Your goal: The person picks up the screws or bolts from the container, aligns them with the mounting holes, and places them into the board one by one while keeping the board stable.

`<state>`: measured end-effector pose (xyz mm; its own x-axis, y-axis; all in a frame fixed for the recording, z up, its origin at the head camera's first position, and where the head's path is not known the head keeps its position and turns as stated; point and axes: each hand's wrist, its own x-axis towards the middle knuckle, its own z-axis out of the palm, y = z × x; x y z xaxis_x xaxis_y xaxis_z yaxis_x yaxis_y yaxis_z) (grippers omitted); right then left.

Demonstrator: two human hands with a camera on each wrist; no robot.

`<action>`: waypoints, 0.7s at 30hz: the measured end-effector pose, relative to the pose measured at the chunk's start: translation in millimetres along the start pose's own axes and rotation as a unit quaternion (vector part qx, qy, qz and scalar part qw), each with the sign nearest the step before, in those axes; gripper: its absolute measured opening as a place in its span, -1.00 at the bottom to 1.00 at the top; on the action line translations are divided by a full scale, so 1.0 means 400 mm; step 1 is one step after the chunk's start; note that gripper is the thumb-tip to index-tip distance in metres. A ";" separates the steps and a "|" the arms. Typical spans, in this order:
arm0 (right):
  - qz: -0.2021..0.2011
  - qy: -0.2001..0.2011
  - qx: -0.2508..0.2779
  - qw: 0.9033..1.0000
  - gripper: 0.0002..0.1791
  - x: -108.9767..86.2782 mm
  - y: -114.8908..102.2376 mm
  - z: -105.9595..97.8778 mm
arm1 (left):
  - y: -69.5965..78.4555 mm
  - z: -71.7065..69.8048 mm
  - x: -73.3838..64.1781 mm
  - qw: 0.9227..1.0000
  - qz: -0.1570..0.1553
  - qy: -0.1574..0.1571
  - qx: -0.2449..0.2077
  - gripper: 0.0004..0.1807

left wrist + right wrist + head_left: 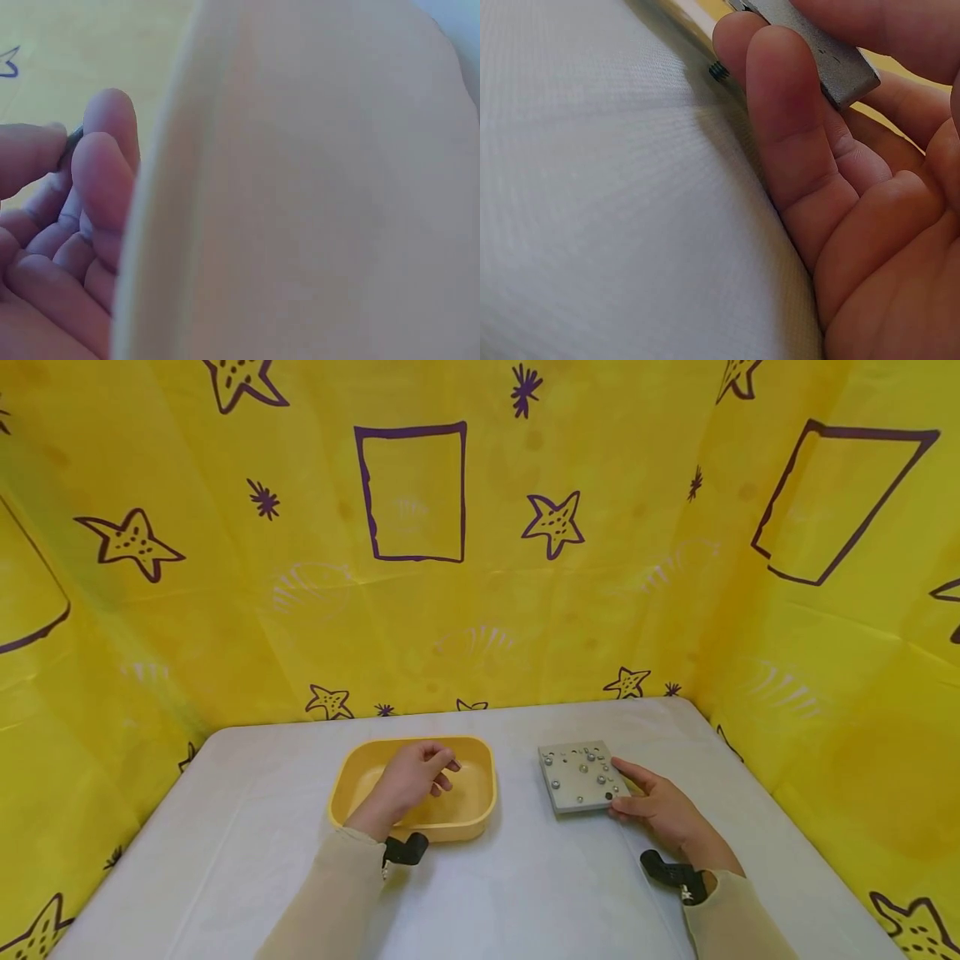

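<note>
My left hand (411, 777) hangs over the yellow tray (486, 820), left of centre in the head view. In the left wrist view its thumb and fingertips pinch a small dark piece (73, 142), mostly hidden by the fingers. A pale blurred surface fills the right of that view. My right hand (663, 810) grips the right edge of a square grey metal plate (567, 777), thumb at the near corner. Several shiny screw heads and dark holes dot the plate's top. Below the plate, a dark threaded screw end (718, 71) shows beside my fingers in the right wrist view.
Both tray and plate are over a white-covered table (525, 877), with a gap between them. Yellow patterned cloth (495, 593) rises behind the table and along both sides. Each wrist bears a black mount (407, 849).
</note>
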<state>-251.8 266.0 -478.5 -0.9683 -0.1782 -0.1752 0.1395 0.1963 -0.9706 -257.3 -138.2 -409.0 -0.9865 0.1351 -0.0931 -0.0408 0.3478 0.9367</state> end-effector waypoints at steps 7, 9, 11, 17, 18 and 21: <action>0.000 -0.003 0.015 1.000 -0.04 -0.001 -0.001 -0.002 | 0.033 0.037 0.014 0.999 0.034 0.008 -0.030 -0.79; -0.002 -0.005 0.012 1.000 -0.04 0.000 0.000 -0.004 | 0.046 0.056 0.025 0.998 0.048 0.005 -0.038 -0.77; -0.003 -0.003 0.009 1.000 -0.04 0.002 0.001 -0.005 | 0.058 0.077 0.038 0.997 0.059 0.001 -0.047 -0.74; -0.009 -0.007 0.015 1.000 -0.06 0.000 0.000 -0.004 | 0.088 0.150 0.078 0.996 0.056 -0.007 -0.066 -0.72; -0.010 -0.008 0.018 1.000 -0.05 0.000 -0.001 -0.003 | 0.092 0.162 0.084 0.996 0.056 -0.007 -0.064 -0.73; -0.009 -0.010 0.030 0.999 -0.05 -0.002 -0.002 0.000 | 0.109 0.200 0.096 0.997 0.059 -0.008 -0.057 -0.76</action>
<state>-251.4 266.0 -477.4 -0.9663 -0.2014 -0.1604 0.1348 0.1353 -0.9816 -284.2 -43.6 -398.9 -0.9827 0.1847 0.0162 0.0576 0.2209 0.9736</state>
